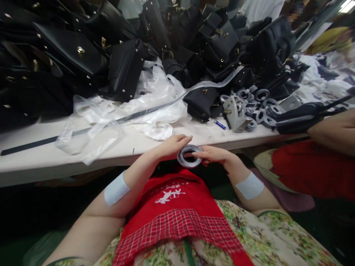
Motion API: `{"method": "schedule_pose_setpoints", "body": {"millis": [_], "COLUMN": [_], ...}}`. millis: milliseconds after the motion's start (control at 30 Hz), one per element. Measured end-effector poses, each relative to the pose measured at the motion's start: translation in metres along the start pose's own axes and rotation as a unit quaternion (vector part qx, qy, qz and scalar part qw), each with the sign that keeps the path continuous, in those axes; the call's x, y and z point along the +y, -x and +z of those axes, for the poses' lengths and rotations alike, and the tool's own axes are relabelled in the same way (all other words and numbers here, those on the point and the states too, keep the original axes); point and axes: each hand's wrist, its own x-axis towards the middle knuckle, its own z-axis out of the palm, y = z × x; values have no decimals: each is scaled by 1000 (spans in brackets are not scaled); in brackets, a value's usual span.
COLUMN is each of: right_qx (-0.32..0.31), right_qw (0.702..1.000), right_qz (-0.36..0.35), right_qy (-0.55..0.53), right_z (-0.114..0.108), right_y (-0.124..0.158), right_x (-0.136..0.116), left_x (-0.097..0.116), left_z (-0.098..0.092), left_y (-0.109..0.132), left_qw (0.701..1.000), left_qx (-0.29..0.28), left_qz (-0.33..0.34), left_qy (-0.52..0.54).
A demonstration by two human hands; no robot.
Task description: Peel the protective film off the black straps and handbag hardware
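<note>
On a clock face centred on the roll, black bags (pixel 72 48) with gold-coloured fittings pile up from 10 o'clock round past 12. At 9 o'clock begins a long strip (pixel 36 145), dark at its near end and paler farther along, which slants across the white table (pixel 16 168) toward 1 o'clock. Crumpled plastic film (pixel 166 94) lies along it at 11 o'clock, cluttering the tabletop beyond the hands. A small black bag (pixel 201 101) sits near 12. Around 2 o'clock come a blue pen (pixel 220 124), a pale grey holder (pixel 234 116) and a heap of similar rolls (pixel 260 116); at 3, well apart, a co-worker's bare arm (pixel 335 131).

The left forearm reaches in from 8 o'clock, a pale blue patch (pixel 117 188) near its elbow. The left hand (pixel 172 145) is at the roll's 10 o'clock side, thumb stretched toward 1; its other fingers are mostly hidden, so I cannot tell whether they grip. The right forearm enters from 4 o'clock; the right hand (pixel 214 154) pinches the roll's 3 o'clock side, thumb across the ring, fingers curled beneath.

The roll (pixel 181 159) appears at the table's near edge, above the red apron (pixel 166 181): a grey, shiny ring, streaked paler, its open centre dark.
</note>
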Motion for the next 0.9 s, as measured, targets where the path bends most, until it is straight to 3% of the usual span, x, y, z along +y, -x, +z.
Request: {"method": "schedule_pose_setpoints", "body": {"millis": [100, 167, 267, 367, 467, 533, 633, 700, 767, 900], "right_qx": [-35, 12, 139, 246, 297, 266, 115, 7, -64, -152], "right_qw": [999, 994, 965, 935, 932, 948, 972, 967, 955, 933], "right_qz": [-22, -66, -156, -199, -188, -173, -155, -145, -143, -137], "right_qy": [-32, -86, -162, -160, -82, -3, 134, 208, 253, 295], "right_z": [11, 20, 38, 60, 67, 59, 39, 32, 33, 56], "right_y": [-5, -11, -25, -41, -49, -45, -31, -24, -25, -41], "right_x": [0, 3, 9, 17, 20, 15, -2, -13, -19, -17], "left_x": [1, -1, -6, -11, -19, -25, -34, -39, -44, -54], "left_z": [-4, -2, 8, 28, 41, 38, 21, 10, 6, 6], "left_y": [2, 3, 5, 12, 25, 34, 52, 67, 82, 112], "left_qw": [992, 995, 994, 952, 917, 916, 948, 976, 990, 996], "left_qx": [-115, -94, 89, 277, 350, 329, 234, 153, 102, 73], "left_qz": [-18, -2, 17, 20, 43, 47, 41, 41, 42, 37], "left_qy": [-50, -23, 67, 130, 186, 226, 213, 151, 93, 47]}}
